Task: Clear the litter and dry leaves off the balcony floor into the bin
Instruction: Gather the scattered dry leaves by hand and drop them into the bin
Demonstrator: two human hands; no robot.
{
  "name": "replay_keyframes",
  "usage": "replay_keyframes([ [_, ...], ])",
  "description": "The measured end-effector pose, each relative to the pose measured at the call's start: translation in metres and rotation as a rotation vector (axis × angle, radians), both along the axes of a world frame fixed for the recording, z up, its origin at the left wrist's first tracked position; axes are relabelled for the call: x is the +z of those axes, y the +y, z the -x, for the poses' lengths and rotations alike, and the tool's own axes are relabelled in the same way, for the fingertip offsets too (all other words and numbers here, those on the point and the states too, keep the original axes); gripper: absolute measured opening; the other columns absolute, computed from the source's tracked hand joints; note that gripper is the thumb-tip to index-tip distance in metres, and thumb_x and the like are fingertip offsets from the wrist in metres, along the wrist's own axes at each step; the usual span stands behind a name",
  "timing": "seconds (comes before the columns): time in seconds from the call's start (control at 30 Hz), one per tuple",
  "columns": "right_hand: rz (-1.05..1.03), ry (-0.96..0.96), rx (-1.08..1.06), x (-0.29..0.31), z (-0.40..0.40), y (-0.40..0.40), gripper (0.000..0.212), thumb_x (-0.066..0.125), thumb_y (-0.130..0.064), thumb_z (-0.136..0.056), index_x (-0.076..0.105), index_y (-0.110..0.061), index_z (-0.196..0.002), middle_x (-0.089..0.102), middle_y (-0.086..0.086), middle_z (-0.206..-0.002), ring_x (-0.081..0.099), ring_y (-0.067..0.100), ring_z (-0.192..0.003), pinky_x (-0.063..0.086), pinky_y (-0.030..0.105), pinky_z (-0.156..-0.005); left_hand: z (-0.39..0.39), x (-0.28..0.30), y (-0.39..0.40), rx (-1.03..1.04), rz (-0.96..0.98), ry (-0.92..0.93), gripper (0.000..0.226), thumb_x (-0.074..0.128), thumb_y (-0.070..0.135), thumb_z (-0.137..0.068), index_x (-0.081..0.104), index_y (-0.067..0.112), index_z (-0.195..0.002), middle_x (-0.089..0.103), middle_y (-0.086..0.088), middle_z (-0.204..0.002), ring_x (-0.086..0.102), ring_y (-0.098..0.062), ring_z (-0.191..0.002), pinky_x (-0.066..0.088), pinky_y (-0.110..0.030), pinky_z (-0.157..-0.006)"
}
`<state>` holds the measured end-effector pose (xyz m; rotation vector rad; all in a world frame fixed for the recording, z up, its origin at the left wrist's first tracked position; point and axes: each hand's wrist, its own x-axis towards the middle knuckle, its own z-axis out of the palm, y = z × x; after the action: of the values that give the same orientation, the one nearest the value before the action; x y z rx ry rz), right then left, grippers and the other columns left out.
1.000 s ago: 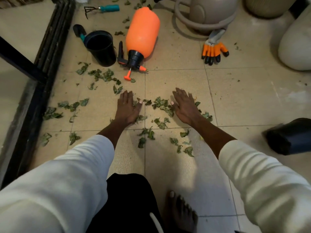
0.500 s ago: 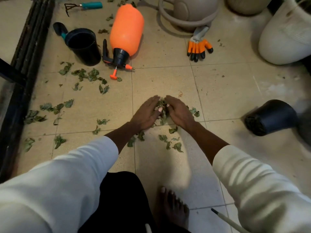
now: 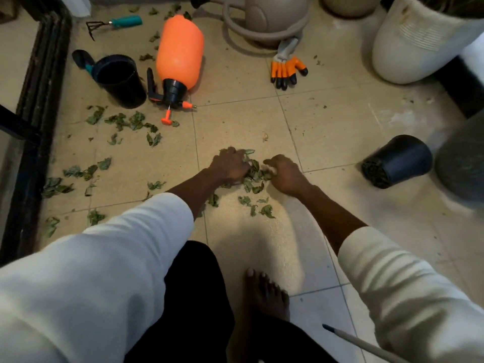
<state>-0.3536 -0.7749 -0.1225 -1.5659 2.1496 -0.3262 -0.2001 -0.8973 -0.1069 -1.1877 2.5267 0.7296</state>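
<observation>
Beige tiled floor [image 3: 327, 127], scattered dry leaves [image 3: 123, 121] (mostly left)

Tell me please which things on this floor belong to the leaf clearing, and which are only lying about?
Part of the job:
- left hand and right hand, gathering the pile of dry leaves
- scattered leaves further left
- upright black bin

Just lying about:
- orange pressure sprayer
- hand rake
- orange-tipped garden glove
- tipped black pot
- beige watering can

We see bare tile mid-right — the tipped black pot [image 3: 396, 161] at right and orange sprayer [image 3: 179, 55] upper left hem it.
</observation>
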Motion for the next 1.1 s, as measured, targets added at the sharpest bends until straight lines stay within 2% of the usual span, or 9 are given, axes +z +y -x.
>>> replay_keyframes([
  [0.1, -0.275, 0.044, -0.122, 0.019, 0.025, 0.018, 0.089, 0.083, -0.03, -0.074, 0.037, -0.015, -0.148, 0.034, 0.018, -0.144, 0.037, 0.036, -0.132, 0.043, 0.047, -0.104, -0.011, 0.022, -0.005, 0.148, -0.022, -0.159, 0.088, 0.061, 0.059, -0.085, 0.024, 0.017, -0.153, 0.016, -0.017, -0.157, 0.029, -0.039, -0.14, 0.034, -0.049, -0.111],
  [0.2, -0.527, 0.012, -0.112, 0.019, 0.035, 0.036, 0.123, 0.093, -0.04, -0.057, 0.02, -0.011, -0.151, 0.017, 0.019, -0.151, 0.034, 0.042, -0.135, 0.043, 0.052, -0.106, -0.022, 0.025, -0.003, 0.24, -0.152, -0.295, 0.117, 0.086, 0.047, -0.066, 0.015, 0.014, -0.153, 0.013, -0.019, -0.154, 0.03, -0.041, -0.139, 0.044, -0.048, -0.105],
  [0.33, -0.5, 0.006, -0.128, 0.006, 0.011, 0.038, 0.125, 0.094, -0.037, -0.056, 0.018, -0.006, -0.15, 0.009, 0.021, -0.155, 0.043, 0.041, -0.131, 0.045, 0.046, -0.106, -0.028, 0.021, -0.004, 0.322, -0.359, -0.27, 0.125, 0.1, 0.03, -0.045, 0.025, 0.018, -0.145, 0.033, -0.02, -0.141, 0.06, -0.038, -0.102, 0.06, -0.039, -0.056],
  [0.43, -0.399, 0.006, -0.126, 0.002, -0.007, 0.022, 0.108, 0.095, -0.03, -0.057, 0.031, -0.003, -0.141, 0.022, 0.021, -0.146, 0.052, 0.038, -0.12, 0.049, 0.042, -0.099, -0.029, 0.02, 0.003, 0.29, -0.339, -0.231, 0.117, 0.098, 0.023, -0.051, 0.027, 0.013, -0.144, 0.037, -0.02, -0.14, 0.063, -0.029, -0.09, 0.051, -0.03, -0.049],
  [0.6, -0.254, -0.106, -0.064, 0.003, -0.022, -0.005, 0.083, 0.087, -0.023, -0.069, 0.042, -0.01, -0.138, 0.037, 0.015, -0.136, 0.055, 0.031, -0.114, 0.05, 0.034, -0.097, -0.025, 0.009, 0.012, 0.218, -0.425, -0.075, 0.098, 0.091, 0.011, -0.063, 0.032, 0.01, -0.142, 0.054, -0.016, -0.132, 0.061, -0.032, -0.108, 0.058, -0.042, -0.083],
  [0.73, -0.267, -0.063, 0.036, 0.011, -0.018, -0.031, 0.125, 0.094, -0.031, -0.057, 0.016, -0.017, -0.153, 0.021, 0.016, -0.147, 0.042, 0.037, -0.13, 0.042, 0.042, -0.109, -0.034, 0.023, -0.001, 0.389, -0.439, -0.025, 0.101, 0.089, 0.003, -0.063, 0.03, 0.01, -0.144, 0.054, -0.019, -0.126, 0.065, -0.03, -0.088, 0.06, -0.038, -0.058],
  [0.83, -0.381, 0.005, 0.11, 0.013, -0.017, -0.046, 0.148, 0.097, -0.038, -0.048, -0.003, -0.023, -0.155, 0.008, 0.018, -0.152, 0.03, 0.042, -0.138, 0.037, 0.053, -0.111, -0.04, 0.022, -0.001, 0.428, -0.549, -0.077, 0.057, 0.081, -0.011, -0.068, 0.05, 0.001, -0.114, 0.064, -0.02, -0.087, 0.063, -0.024, -0.061, 0.048, -0.027, -0.042],
  [0.93, -0.416, 0.029, 0.154, 0.008, -0.028, -0.054, 0.15, 0.096, -0.043, -0.049, -0.007, -0.024, -0.156, 0.004, 0.017, -0.156, 0.023, 0.043, -0.141, 0.035, 0.056, -0.112, -0.042, 0.017, 0.002, 0.414, -0.497, -0.094, 0.019, 0.072, -0.01, -0.076, 0.057, 0.001, -0.077, 0.06, -0.013, -0.066, 0.056, -0.019, -0.054, 0.041, -0.024, -0.043],
  [1.1, -0.332, -0.027, 0.17, 0.001, -0.055, -0.056, 0.129, 0.087, -0.058, -0.059, 0.008, -0.027, -0.156, 0.01, 0.015, -0.155, 0.023, 0.04, -0.138, 0.036, 0.053, -0.11, -0.04, 0.009, -0.002, 0.511, -0.468, 0.03, 0.013, 0.062, -0.006, -0.083, 0.061, 0.003, -0.075, 0.061, -0.01, -0.067, 0.057, -0.016, -0.053, 0.042, -0.02, -0.042],
])
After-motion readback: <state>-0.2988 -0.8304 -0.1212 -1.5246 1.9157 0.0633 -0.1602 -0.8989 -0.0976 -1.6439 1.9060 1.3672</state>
